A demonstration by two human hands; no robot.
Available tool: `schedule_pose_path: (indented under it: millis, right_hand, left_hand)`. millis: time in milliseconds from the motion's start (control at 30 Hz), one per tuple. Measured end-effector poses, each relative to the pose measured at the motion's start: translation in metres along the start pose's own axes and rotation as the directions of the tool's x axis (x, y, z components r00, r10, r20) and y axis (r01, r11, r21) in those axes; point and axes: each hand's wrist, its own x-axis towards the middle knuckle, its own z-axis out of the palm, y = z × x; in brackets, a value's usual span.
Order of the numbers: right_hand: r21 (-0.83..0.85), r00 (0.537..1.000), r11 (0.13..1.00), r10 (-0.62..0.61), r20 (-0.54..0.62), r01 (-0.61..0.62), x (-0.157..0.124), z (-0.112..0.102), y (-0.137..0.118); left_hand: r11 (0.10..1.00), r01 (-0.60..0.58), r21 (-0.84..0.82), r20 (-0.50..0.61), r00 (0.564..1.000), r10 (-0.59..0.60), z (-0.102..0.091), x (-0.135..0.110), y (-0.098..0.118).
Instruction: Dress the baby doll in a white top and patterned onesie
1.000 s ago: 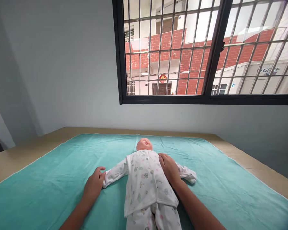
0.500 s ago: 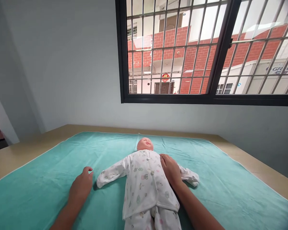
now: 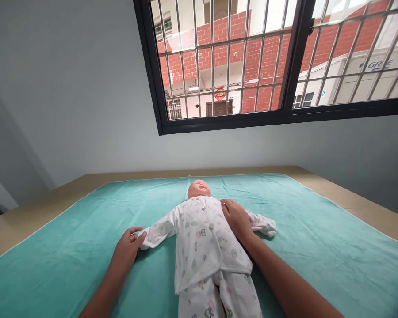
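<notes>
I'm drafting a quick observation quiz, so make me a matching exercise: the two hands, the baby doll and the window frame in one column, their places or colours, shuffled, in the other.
Column one
1. Left hand
2. Right hand
3. Baby doll
4. Window frame

Column two
A. Face up on the teal cloth
B. Resting on the chest of the printed jacket
C. Black
D. At the end of an outstretched sleeve

Right pairs: 1-D, 2-B, 3-A, 4-C
</notes>
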Motion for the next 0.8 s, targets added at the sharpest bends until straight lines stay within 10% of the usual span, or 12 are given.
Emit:
schedule_pose_path:
  millis: [167,400,567,800]
  right_hand:
    - [0.015,1.0,1.0,-0.006,0.001,0.006,0.0,0.001,0.001]
    - [0.028,1.0,1.0,0.003,0.004,-0.003,-0.002,0.001,0.0]
    - [0.005,1.0,1.0,0.003,0.01,-0.003,-0.002,0.001,0.001]
    - [-0.043,1.0,0.999,0.001,0.024,0.0,-0.002,-0.001,0.0]
  left_hand:
    - [0.943,0.038,-0.33,-0.127,0.988,-0.084,-0.001,-0.005,0.005]
    - [0.957,0.092,-0.274,-0.235,0.959,-0.159,-0.011,0.003,0.008]
    - [0.972,0.042,0.233,-0.314,0.949,0.034,-0.018,0.017,-0.003]
    - [0.585,-0.239,0.775,-0.044,0.903,0.427,-0.015,0.021,-0.026]
